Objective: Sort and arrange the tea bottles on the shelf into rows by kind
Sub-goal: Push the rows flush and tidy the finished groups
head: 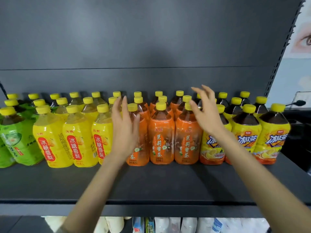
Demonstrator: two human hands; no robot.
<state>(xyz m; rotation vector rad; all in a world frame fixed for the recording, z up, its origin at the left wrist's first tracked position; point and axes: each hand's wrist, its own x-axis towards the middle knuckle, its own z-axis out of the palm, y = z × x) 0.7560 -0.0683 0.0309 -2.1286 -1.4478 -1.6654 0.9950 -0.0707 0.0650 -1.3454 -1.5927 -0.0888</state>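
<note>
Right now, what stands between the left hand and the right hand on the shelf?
In the head view, orange-label tea bottles stand between the left hand and the right hand, in rows on the shelf.

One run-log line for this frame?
left hand: open, at orange-label bottles | right hand: open, above them | shelf: kinds grouped

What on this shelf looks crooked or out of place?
Only the front green-label bottle at the far left: it leans, base toward the yellow pear bottles, while the orange jasmine bottles and iced tea bottles stand upright in rows. Nothing looks spilled or damaged.
</note>
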